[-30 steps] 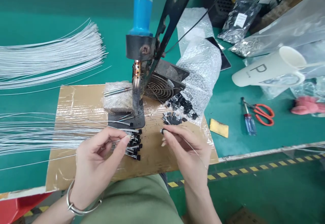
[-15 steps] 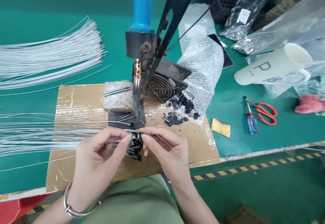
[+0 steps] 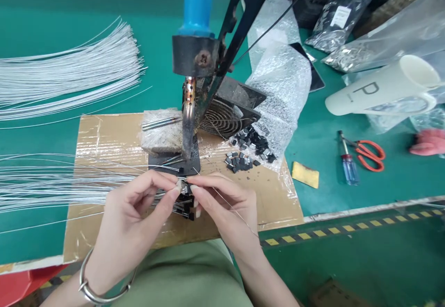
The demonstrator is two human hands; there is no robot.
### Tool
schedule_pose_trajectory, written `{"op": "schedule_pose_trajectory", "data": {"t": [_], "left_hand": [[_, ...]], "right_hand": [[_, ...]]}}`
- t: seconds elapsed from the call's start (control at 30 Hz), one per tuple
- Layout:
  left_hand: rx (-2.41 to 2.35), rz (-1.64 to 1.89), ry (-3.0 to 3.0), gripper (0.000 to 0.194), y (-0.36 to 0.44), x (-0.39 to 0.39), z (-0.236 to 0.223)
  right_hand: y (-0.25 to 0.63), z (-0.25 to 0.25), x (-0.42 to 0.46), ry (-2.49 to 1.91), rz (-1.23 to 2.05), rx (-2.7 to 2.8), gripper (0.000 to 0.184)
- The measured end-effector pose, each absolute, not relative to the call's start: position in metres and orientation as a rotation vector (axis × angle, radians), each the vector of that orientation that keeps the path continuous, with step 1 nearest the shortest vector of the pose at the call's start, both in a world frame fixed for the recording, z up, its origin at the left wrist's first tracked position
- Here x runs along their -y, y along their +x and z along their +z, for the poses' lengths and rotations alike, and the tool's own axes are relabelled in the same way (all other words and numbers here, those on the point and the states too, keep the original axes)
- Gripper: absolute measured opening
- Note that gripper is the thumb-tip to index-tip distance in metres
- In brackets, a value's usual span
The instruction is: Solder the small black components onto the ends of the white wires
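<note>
Thumb and forefinger of my left hand (image 3: 137,214) are pinched on the end of a thin white wire, partly hidden by the fingers. Facing it, my right hand (image 3: 231,209) is closed on a small black connector (image 3: 188,189), and the two fingertips almost meet. A strand of solder wire (image 3: 231,205) runs across the right hand. Under the fingers lies a row of wires with black connectors (image 3: 187,214) on their ends. Just above the hands, the soldering iron (image 3: 188,131) points down at a dark plate (image 3: 163,161), clamped in a black stand.
White wires (image 3: 86,188) stretch left across the cardboard (image 3: 104,133), with a larger wire bundle (image 3: 69,73) behind. A fan (image 3: 222,117), loose black connectors (image 3: 241,161) and bubble wrap (image 3: 281,84) lie right of the iron. Beyond are a yellow sponge (image 3: 305,175), screwdriver (image 3: 349,168), cutters (image 3: 371,156) and mug (image 3: 378,89).
Both hands keep their pinch and have shifted very slightly, fingertips still close together. The view has moved a little, so the things at the right sit further right.
</note>
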State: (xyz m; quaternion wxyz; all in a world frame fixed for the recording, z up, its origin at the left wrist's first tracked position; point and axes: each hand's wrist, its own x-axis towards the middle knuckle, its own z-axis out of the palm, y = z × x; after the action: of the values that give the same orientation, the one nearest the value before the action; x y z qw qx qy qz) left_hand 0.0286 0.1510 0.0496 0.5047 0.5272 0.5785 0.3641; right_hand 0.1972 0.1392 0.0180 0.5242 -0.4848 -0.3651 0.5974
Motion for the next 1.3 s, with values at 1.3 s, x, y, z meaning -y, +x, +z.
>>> {"op": "schedule_pose_trajectory", "data": {"t": [1.3], "left_hand": [[-1.527, 0.807, 1.365, 0.013, 0.036, -0.161, 0.048]], "right_hand": [[0.207, 0.018, -0.124, -1.388, 1.034, 1.313, 0.012]]}}
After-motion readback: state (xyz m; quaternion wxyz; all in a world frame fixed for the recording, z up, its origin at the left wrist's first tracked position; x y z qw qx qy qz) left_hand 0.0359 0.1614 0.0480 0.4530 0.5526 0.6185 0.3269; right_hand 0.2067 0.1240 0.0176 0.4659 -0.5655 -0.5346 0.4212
